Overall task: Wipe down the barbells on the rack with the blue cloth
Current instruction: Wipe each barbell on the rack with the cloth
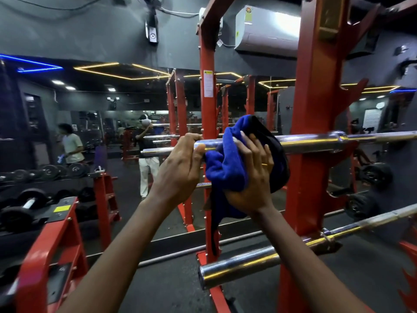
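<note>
A chrome upper barbell (311, 141) lies across the red rack (313, 123) at chest height. My left hand (180, 168) grips the bar's sleeve end. My right hand (252, 175) holds the blue cloth (225, 168) bunched around the sleeve just right of my left hand; part of the cloth looks black and hangs below the bar. A second lower barbell (243, 265) rests lower on the rack, its sleeve end pointing toward me.
A red dumbbell rack (56, 233) with black dumbbells stands at left. A wall mirror (117, 132) behind the rack reflects the room and two people. Weight plates (376, 175) hang at right. An air conditioner (268, 30) is mounted above.
</note>
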A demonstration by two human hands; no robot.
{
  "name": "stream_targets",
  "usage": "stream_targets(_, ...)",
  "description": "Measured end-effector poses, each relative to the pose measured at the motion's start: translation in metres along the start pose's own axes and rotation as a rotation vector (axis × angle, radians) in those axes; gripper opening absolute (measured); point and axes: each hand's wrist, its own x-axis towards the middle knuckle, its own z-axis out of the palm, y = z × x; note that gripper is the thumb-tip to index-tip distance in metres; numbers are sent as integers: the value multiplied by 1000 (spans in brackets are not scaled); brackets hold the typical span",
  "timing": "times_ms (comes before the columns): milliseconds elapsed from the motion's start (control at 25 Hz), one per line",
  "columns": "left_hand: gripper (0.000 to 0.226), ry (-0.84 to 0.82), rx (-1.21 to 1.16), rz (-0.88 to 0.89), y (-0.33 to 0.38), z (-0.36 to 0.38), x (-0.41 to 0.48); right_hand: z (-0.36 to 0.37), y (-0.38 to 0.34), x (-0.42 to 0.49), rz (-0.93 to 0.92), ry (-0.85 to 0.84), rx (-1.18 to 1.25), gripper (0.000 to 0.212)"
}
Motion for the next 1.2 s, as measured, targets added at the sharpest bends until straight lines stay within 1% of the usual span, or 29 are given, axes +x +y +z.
stream_targets(80, 29, 0, 48, 7, 2, -3, 0, -9, 16, 2, -113, -38, -31, 86)
stream_targets(120, 28, -5, 62, 10, 3, -4, 1, -16, 32, 4, -137, -39, -48, 85)
stream_targets(160, 29, -11, 65, 10, 4, -5, 1, -21, 58, 3, -120, -23, -57, 83)
stream_targets(240, 29, -14, 50, 6, 6, -4, 1, -28, 115, 2, -4, 33, -76, 68)
stream_targets(320, 29, -12, 21, -6, 9, -1, 0, -34, 148, 2, 107, 68, -91, 55)
stream_targets(400, 28, 14, 1, -17, 10, 3, 1, -33, 141, 2, 217, 177, -61, 46)
stream_targets(480, 27, 73, 2, -10, 10, 11, 2, -31, 107, 5, 315, 286, -34, 56)
stream_targets(520, 25, 109, 10, -7, 9, 14, 3, -31, 89, 9, 294, 310, -19, 60)
stream_targets(560, 25, 146, 19, -7, 8, 17, 3, -28, 80, 8, 241, 301, -18, 60)
stream_targets(600, 26, 181, 29, -8, 6, 20, 4, -26, 76, 8, 178, 254, -34, 59)
stream_targets(680, 30, 239, 34, -3, 5, 25, 5, -35, 92, 11, 77, 151, -75, 56)
stream_targets(720, 30, 259, 32, -1, 4, 26, 5, -40, 105, 11, 67, 135, -90, 55)
stream_targets(760, 30, 274, 30, 2, 4, 28, 5, -46, 118, 12, 96, 150, -91, 54)
stream_targets(840, 29, 294, 30, 14, 2, 30, 6, -51, 133, 10, 267, 228, -56, 59)
stream_targets(880, 30, 303, 29, 20, 1, 31, 6, -49, 133, 10, 365, 268, -44, 62)
stream_targets(920, 31, 313, 29, 24, 1, 31, 6, -45, 125, 12, 424, 304, -36, 65)
stream_targets(960, 32, 320, 28, 24, 1, 33, 7, -39, 111, 13, 432, 325, -26, 68)
stream_targets(1040, 31, 332, 25, 12, 2, 36, 7, -26, 77, 8, 329, 268, 26, 73)
stream_targets(1120, 32, 339, 40, -22, 3, 36, 7, -13, 43, 0, 164, 114, 82, 83)
stream_targets(1200, 34, 319, 101, -69, 6, 30, 9, -6, 21, -6, 22, -9, 69, 92)
